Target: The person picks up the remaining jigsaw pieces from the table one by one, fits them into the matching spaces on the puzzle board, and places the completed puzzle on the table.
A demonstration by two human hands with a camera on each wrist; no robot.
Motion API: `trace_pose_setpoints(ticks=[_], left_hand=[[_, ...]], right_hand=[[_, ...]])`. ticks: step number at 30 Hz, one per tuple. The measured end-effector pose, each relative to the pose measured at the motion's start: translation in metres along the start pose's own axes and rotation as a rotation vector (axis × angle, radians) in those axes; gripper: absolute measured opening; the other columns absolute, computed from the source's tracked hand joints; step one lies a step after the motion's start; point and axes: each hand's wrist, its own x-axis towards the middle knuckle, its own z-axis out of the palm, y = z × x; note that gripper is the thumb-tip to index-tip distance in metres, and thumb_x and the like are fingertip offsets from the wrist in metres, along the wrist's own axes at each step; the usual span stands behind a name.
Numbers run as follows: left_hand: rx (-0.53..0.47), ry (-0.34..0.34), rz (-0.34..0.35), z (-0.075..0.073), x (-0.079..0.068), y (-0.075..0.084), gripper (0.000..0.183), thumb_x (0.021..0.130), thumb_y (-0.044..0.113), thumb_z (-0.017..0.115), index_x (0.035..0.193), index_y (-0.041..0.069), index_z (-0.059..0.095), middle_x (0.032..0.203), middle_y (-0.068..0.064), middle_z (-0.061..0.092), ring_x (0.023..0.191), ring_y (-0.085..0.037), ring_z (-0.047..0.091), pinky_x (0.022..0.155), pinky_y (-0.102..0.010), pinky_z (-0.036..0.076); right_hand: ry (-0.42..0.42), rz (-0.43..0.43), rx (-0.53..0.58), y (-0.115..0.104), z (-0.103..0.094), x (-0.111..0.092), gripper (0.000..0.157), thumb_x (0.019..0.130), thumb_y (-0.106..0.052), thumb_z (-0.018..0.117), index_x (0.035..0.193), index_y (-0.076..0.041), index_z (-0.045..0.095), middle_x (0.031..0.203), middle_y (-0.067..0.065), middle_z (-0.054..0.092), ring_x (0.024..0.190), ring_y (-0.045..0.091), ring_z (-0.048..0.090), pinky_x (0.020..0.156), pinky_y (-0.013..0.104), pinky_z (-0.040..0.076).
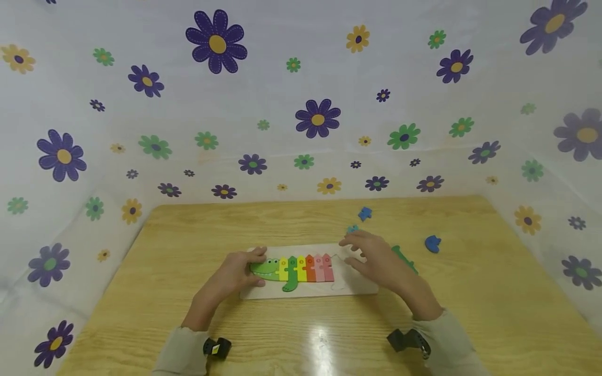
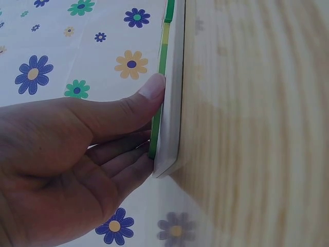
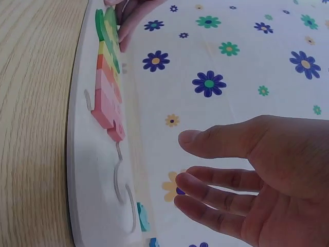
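A wooden puzzle board [image 1: 357,287] lies on the table with a crocodile partly laid out in its outline. The green crocodile head piece [image 1: 265,270] is at its left end, followed by yellow, green, orange and pink pieces. My left hand [image 1: 237,269] holds the head piece at the board's left end, thumb on the near side and fingers on the far side. In the left wrist view the thumb touches the green edge. Above the board's bare right part hovers my right hand [image 1: 376,256], fingers spread and loosely bent, holding nothing. Drawn outline lines [image 3: 118,180] show there.
Beyond the board lie a blue puzzle piece [image 1: 365,213] and a light blue piece [image 1: 352,228], partly hidden by the right hand. A green piece [image 1: 405,259] sits behind the right wrist. Farther right is a rounded blue piece [image 1: 432,244]. Flowered cloth [image 1: 263,83] surrounds the wooden table [image 1: 197,224].
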Motion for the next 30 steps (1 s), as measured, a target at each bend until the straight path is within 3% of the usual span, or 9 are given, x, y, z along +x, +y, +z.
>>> trace_pose_setpoints(ticks=[6, 11, 23, 30], left_hand=[[-0.027, 0.004, -0.042, 0.003, -0.002, 0.001, 0.061, 0.079, 0.003, 0.086, 0.135, -0.003, 0.063, 0.155, -0.009, 0.048, 0.148, -0.029, 0.038, 0.120, -0.046, 0.033], [-0.021, 0.012, -0.037, 0.003, -0.002, 0.001, 0.061, 0.079, 0.003, 0.086, 0.135, -0.002, 0.064, 0.155, -0.009, 0.049, 0.147, -0.029, 0.039, 0.120, -0.046, 0.033], [0.007, 0.010, -0.019, 0.000, 0.000, -0.001, 0.060, 0.080, 0.005, 0.086, 0.136, -0.002, 0.064, 0.155, -0.009, 0.049, 0.147, -0.031, 0.040, 0.119, -0.047, 0.033], [-0.021, 0.011, -0.007, 0.000, 0.000, 0.001, 0.059, 0.079, 0.002, 0.085, 0.134, -0.004, 0.064, 0.154, -0.011, 0.050, 0.146, -0.030, 0.041, 0.119, -0.047, 0.035]], right_hand=[[0.048, 0.058, -0.011, 0.011, -0.009, -0.008, 0.032, 0.091, -0.002, 0.076, 0.122, -0.001, 0.069, 0.126, 0.016, 0.065, 0.099, 0.033, 0.070, 0.081, 0.046, 0.063], [0.074, 0.112, -0.071, 0.019, -0.014, -0.018, 0.032, 0.090, -0.003, 0.076, 0.121, 0.000, 0.069, 0.126, 0.015, 0.064, 0.100, 0.033, 0.069, 0.081, 0.044, 0.062], [0.206, 0.088, -0.212, 0.042, -0.017, -0.047, 0.034, 0.086, -0.006, 0.081, 0.117, -0.001, 0.069, 0.117, 0.016, 0.065, 0.092, 0.028, 0.068, 0.072, 0.043, 0.060], [0.236, 0.114, -0.249, 0.054, -0.020, -0.057, 0.034, 0.083, -0.007, 0.083, 0.113, 0.002, 0.070, 0.112, 0.022, 0.064, 0.094, 0.036, 0.067, 0.073, 0.050, 0.061]])
